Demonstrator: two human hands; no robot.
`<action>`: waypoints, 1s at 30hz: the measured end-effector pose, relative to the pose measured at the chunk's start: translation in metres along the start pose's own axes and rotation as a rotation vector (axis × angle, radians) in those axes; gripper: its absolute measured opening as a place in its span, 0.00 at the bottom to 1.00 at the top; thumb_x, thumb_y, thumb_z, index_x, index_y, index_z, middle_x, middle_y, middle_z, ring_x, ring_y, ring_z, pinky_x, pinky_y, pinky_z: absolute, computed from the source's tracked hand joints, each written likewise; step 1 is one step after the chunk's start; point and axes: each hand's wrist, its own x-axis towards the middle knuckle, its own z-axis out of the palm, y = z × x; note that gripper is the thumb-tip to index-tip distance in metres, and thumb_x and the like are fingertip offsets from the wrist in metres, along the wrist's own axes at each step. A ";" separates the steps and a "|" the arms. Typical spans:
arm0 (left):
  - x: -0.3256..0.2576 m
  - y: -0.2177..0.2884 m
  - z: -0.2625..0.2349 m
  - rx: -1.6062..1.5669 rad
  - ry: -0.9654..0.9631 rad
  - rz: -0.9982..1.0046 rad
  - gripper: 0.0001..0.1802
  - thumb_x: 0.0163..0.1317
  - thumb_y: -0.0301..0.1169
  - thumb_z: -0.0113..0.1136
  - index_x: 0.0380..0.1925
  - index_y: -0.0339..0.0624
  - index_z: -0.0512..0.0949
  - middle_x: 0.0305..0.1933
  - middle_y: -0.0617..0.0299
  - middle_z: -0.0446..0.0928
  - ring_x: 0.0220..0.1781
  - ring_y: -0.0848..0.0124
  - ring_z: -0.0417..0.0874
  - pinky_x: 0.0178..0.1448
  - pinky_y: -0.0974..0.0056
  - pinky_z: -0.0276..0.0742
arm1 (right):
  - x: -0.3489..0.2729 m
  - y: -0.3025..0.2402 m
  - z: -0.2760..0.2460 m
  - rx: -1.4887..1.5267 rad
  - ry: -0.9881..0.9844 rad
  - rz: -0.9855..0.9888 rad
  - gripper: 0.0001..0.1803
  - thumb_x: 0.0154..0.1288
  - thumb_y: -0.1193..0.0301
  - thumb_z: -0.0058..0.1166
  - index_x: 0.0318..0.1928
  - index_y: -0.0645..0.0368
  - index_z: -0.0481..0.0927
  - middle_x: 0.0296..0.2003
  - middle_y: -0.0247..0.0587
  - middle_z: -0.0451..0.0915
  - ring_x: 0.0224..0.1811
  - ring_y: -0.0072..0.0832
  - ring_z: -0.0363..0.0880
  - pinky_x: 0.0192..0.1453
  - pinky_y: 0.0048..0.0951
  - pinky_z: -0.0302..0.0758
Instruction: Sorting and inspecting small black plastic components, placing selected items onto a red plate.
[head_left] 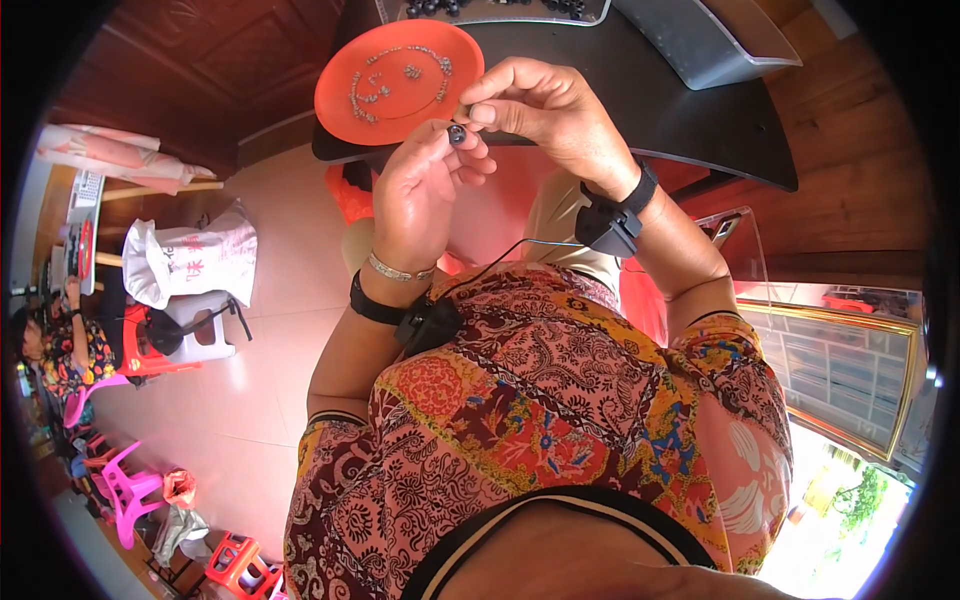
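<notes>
My left hand (415, 190) is turned palm up, its fingers curled, and a shiny dark bead (457, 134) sits at the tips of thumb and forefinger. Close above it, my right hand (550, 105) pinches thumb and forefinger together on a tiny brownish piece too small to make out. Both hands are over the front edge of the black table (620, 120). Just left of my fingertips lies a round red plate (335, 95), where small greyish metallic pieces form a broken ring with a few clusters inside it.
Behind the plate stands a clear tray (490, 18) of dark beads. A grey bin (690, 50) is at the table's right. On the floor to the left are a white sack (200, 255) and a pink chair (130, 490). Another person (75, 350) sits at the far left.
</notes>
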 end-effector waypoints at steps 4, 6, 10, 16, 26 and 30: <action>0.000 0.000 0.000 0.002 0.005 -0.012 0.12 0.67 0.35 0.45 0.40 0.38 0.72 0.39 0.61 0.76 0.41 0.67 0.79 0.47 0.64 0.69 | -0.003 0.000 0.009 0.024 0.023 -0.026 0.07 0.65 0.79 0.54 0.43 0.64 0.80 0.33 0.35 0.81 0.34 0.19 0.79 0.41 0.23 0.79; 0.000 0.000 0.000 0.003 0.011 -0.012 0.12 0.67 0.35 0.45 0.40 0.38 0.72 0.39 0.61 0.76 0.41 0.67 0.78 0.47 0.64 0.68 | -0.005 0.004 0.010 -0.043 0.046 -0.049 0.07 0.65 0.80 0.54 0.43 0.64 0.80 0.33 0.35 0.81 0.34 0.19 0.79 0.40 0.22 0.79; 0.000 -0.001 -0.002 -0.006 0.011 -0.014 0.12 0.67 0.35 0.45 0.40 0.38 0.72 0.39 0.61 0.76 0.41 0.67 0.78 0.47 0.65 0.68 | -0.006 0.005 0.013 -0.130 0.100 -0.091 0.07 0.64 0.80 0.55 0.43 0.64 0.80 0.32 0.35 0.81 0.33 0.19 0.79 0.38 0.21 0.78; 0.001 -0.003 -0.001 0.031 -0.009 0.004 0.14 0.67 0.36 0.45 0.43 0.37 0.72 0.40 0.61 0.76 0.41 0.68 0.77 0.47 0.65 0.68 | -0.008 0.007 0.017 -0.128 0.092 -0.097 0.06 0.64 0.79 0.56 0.42 0.64 0.80 0.32 0.34 0.80 0.31 0.18 0.77 0.34 0.20 0.77; 0.000 -0.004 0.001 0.073 -0.005 0.029 0.18 0.67 0.37 0.44 0.48 0.35 0.72 0.41 0.61 0.75 0.41 0.69 0.77 0.48 0.65 0.68 | -0.010 0.017 0.015 -0.086 0.090 -0.110 0.06 0.64 0.78 0.57 0.42 0.64 0.81 0.33 0.35 0.82 0.31 0.15 0.79 0.34 0.18 0.79; 0.000 0.000 0.004 0.077 0.012 0.040 0.16 0.68 0.37 0.44 0.45 0.35 0.72 0.39 0.61 0.76 0.41 0.70 0.77 0.48 0.65 0.68 | -0.009 0.019 0.017 -0.112 0.085 -0.166 0.08 0.64 0.79 0.56 0.43 0.63 0.81 0.34 0.35 0.82 0.32 0.17 0.79 0.36 0.20 0.79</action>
